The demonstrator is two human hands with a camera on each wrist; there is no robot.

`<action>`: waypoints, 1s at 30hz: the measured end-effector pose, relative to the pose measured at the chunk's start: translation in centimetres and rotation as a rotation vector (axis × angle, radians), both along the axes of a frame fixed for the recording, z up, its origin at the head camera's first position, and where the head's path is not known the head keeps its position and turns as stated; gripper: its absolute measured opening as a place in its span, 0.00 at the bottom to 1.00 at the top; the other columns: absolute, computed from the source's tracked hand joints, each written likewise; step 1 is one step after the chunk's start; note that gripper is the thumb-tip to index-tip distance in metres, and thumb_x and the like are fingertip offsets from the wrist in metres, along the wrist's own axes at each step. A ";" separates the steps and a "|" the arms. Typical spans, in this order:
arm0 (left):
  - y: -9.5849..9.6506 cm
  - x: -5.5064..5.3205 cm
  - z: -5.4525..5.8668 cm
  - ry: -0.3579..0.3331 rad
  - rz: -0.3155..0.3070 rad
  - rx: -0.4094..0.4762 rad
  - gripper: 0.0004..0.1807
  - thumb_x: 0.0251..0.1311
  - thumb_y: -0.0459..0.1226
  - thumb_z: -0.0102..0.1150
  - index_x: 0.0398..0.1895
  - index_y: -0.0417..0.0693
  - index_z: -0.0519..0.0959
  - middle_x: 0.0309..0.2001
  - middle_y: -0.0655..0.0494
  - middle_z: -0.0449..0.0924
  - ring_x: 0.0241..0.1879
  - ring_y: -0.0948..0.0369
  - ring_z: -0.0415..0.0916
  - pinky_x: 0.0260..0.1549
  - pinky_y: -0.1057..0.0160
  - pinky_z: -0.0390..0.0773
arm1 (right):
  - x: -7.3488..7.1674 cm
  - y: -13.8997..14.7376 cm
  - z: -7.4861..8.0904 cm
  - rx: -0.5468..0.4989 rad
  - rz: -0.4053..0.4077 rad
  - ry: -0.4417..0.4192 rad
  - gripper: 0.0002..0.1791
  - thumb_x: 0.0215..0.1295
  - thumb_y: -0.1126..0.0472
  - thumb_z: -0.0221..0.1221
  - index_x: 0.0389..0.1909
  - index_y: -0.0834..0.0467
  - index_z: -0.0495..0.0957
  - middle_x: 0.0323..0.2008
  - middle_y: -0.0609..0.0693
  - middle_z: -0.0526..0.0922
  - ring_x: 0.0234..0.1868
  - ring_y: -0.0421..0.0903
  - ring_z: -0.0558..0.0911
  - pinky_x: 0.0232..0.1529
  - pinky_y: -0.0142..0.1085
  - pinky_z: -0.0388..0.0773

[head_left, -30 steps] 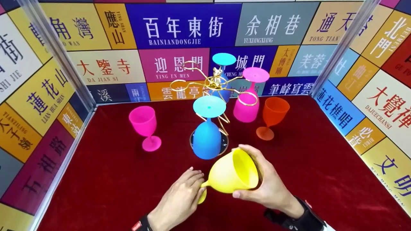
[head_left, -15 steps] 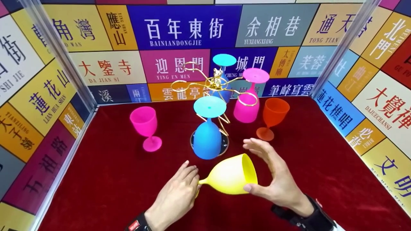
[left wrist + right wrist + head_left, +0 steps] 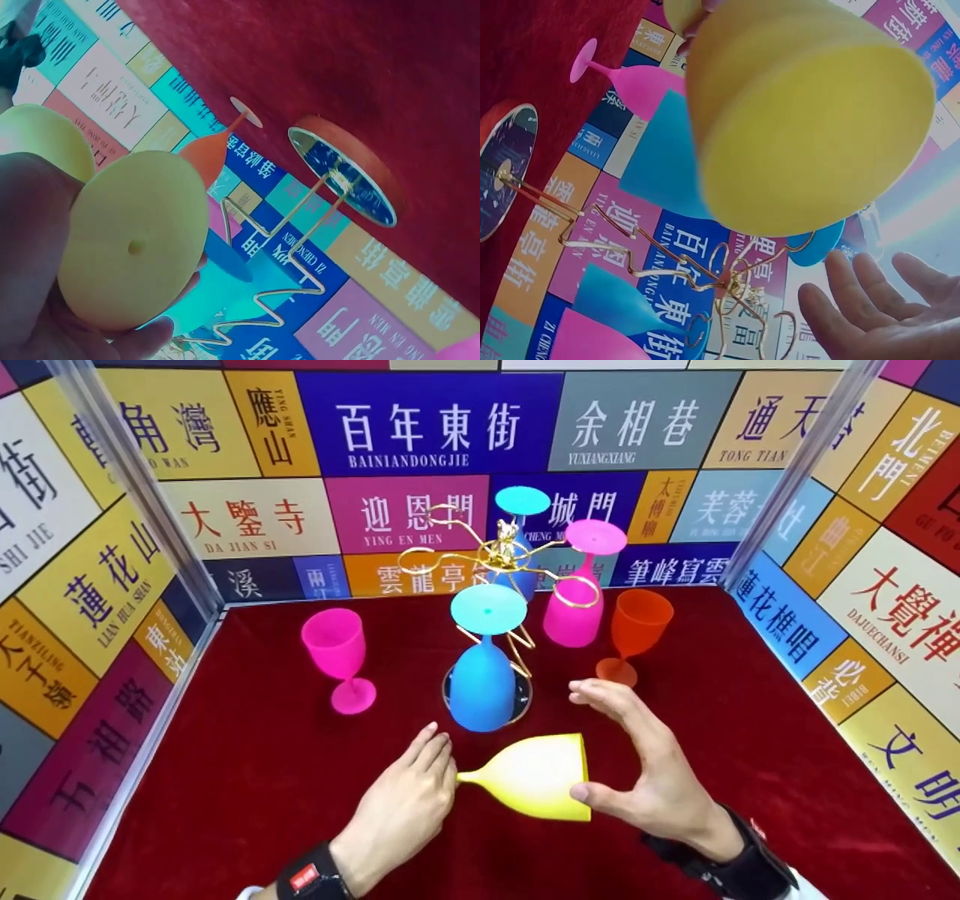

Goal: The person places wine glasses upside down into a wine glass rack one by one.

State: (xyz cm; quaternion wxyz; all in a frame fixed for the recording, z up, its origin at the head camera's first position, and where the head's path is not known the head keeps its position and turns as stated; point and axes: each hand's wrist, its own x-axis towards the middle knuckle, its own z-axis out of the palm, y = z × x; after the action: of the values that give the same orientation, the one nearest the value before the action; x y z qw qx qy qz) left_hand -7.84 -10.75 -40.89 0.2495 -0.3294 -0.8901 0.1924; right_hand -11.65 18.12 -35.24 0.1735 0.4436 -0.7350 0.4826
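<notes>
A yellow goblet (image 3: 536, 776) lies sideways in the air over the red cloth, its mouth toward the right. My left hand (image 3: 401, 806) grips it at the stem end. In the left wrist view the round yellow foot (image 3: 135, 240) faces the camera, with fingers behind it. My right hand (image 3: 652, 772) is spread beside the mouth, thumb tip right at the lower rim and fingers apart from the bowl. The right wrist view looks into the yellow bowl (image 3: 817, 142). Just beyond, a blue goblet (image 3: 484, 690) hangs upside down on a gold wire rack (image 3: 502, 553).
Another blue goblet (image 3: 523, 500) and a pink goblet (image 3: 574, 615) hang inverted at the rack's back and right. An upright pink goblet (image 3: 334, 641) stands left, an orange goblet (image 3: 641, 619) right. Sign-printed walls (image 3: 427, 420) enclose the red cloth (image 3: 247, 780).
The right hand has released the bowl and spread its fingers, thumb staying near the rim. The yellow goblet has turned so its mouth points right and moved slightly left with the left hand.
</notes>
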 end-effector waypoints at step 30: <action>1.1 -0.4 2.4 0.121 -0.033 -0.219 0.20 0.66 0.35 0.41 0.47 0.41 0.85 0.49 0.48 0.86 0.60 0.51 0.77 0.71 0.53 0.64 | 0.6 -2.7 -0.3 0.591 -0.124 0.207 0.56 0.47 0.28 0.66 0.72 0.56 0.61 0.70 0.54 0.66 0.69 0.48 0.68 0.64 0.45 0.75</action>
State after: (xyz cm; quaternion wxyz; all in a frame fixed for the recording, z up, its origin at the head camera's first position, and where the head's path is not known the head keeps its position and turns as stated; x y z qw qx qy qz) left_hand -8.26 -9.61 -38.52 0.2685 -0.3571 -0.8415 0.3038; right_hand -11.02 15.38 -35.53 0.1399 0.4761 -0.8474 0.1890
